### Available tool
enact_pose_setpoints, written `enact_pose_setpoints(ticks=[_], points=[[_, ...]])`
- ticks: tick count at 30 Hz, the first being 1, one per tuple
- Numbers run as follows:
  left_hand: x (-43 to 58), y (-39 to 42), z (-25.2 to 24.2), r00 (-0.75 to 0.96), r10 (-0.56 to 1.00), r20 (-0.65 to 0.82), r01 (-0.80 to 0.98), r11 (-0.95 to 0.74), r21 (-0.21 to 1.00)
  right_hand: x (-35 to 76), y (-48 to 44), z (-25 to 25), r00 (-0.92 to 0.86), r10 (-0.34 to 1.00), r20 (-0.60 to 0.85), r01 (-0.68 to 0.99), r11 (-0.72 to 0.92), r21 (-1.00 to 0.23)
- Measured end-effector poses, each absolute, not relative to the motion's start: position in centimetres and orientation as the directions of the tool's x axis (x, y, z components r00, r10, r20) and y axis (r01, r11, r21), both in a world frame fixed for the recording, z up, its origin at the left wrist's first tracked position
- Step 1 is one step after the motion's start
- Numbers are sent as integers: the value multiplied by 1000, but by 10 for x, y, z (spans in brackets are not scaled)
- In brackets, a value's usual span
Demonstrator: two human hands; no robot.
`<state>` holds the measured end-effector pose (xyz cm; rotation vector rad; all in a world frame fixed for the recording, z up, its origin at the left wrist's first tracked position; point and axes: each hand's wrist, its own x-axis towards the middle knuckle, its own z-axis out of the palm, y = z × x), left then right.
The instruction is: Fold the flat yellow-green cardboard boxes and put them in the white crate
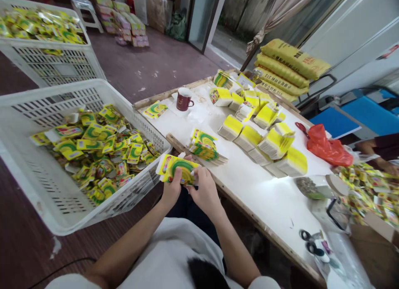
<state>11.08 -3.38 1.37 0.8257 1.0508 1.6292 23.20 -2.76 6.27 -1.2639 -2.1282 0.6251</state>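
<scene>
Over the table's near edge, my left hand (172,188) grips a small yellow-and-green printed carton (174,167), thumb across its front. A white flap sticks up at the carton's top. My right hand (205,190) is closed at the carton's right end, with fingers and thumb pinching there. Just beyond my hands, a fanned stack of flat cartons (204,145) lies on the white table (243,189). To the left stands a white plastic crate (59,216) with many folded yellow cartons (93,135) heaped inside.
Bundled carton blanks (264,133) stand in rows farther along the table. A dark red mug (183,100) stands near the far edge. At right are a red plastic bag (327,147), scissors (311,241) and a glass jar (314,187). Another person's hand (386,165) is by a carton pile.
</scene>
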Motion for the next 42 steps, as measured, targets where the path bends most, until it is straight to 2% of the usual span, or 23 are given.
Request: enact_pose_setpoints(ticks=[2, 4, 8, 13, 17, 19, 23, 27, 30, 34, 36, 39, 42], points=[[111, -38, 18, -294, 950, 104, -220, -173, 960, 229, -36, 53, -306, 917, 257, 495, 384, -780], [111, -43, 19, -266, 953, 143, -156, -189, 970, 230, -37, 49, -268, 941, 208, 339, 294, -893], [113, -46, 21, -237, 970, 56, -356, -141, 924, 230, -36, 48, -325, 944, 61, 106, 101, -989], [111, -37, 35, -293, 947, -134, -590, -69, 804, 216, -51, 45, -376, 926, -40, -31, -56, -998], [108, -35, 31, -373, 916, -146, -592, -113, 798, 209, -58, 36, -353, 934, -44, 33, -35, -999], [108, -37, 20, -358, 922, -150, -562, -84, 823, 210, -55, 34, -318, 948, -29, 78, -5, -997], [108, -42, -1, -257, 958, -131, -522, -24, 852, 220, -49, 36, -250, 965, 75, 229, 134, -964], [103, -42, -1, -290, 956, -38, -488, -114, 865, 228, -50, 43, -277, 947, 162, 298, 244, -923], [97, -46, 5, -292, 956, 1, -467, -144, 872, 232, -50, 43, -280, 949, 146, 270, 224, -936], [96, -53, 10, -293, 952, -87, -442, -54, 895, 239, -49, 36, -243, 968, 62, 209, 115, -971], [96, -55, 12, -268, 958, -104, -437, -25, 899, 246, -48, 35, -235, 970, 62, 223, 115, -968], [88, -51, 14, -203, 975, -90, -443, -9, 896, 265, -43, 42, -253, 958, 136, 308, 213, -927], [67, -43, 15, -101, 995, -26, -459, -24, 888, 284, -37, 58, -354, 890, 288, 447, 432, -784]])
